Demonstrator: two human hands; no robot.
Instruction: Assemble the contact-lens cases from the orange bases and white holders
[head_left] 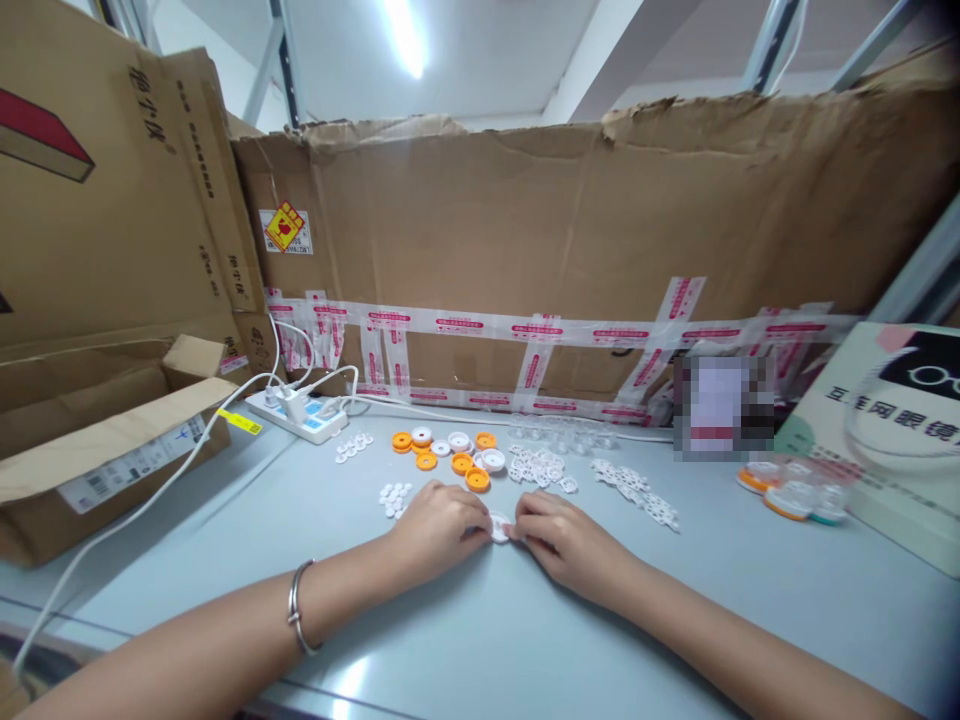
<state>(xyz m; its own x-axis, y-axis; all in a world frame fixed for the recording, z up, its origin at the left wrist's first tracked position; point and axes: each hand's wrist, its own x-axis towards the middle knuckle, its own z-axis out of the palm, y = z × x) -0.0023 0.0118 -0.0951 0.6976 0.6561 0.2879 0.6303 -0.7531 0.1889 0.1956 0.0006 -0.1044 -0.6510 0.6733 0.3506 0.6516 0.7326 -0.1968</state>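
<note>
My left hand [439, 525] and my right hand [559, 535] meet at the middle of the pale table [480, 640]. Both pinch a small white round part [500, 527] between their fingertips. The left wrist wears a silver bangle [298, 608]. Just beyond the hands lie orange rings [461, 463] and white caps [493, 459]. Small white discs lie in piles to the left [394, 496] and to the right [637, 490].
A white power strip [300, 413] with a cable stands at the back left beside an open cardboard box [97, 440]. A taped cardboard wall [600, 250] closes the back. Assembled round pieces [787, 490] and a printed box [892, 430] sit at the right.
</note>
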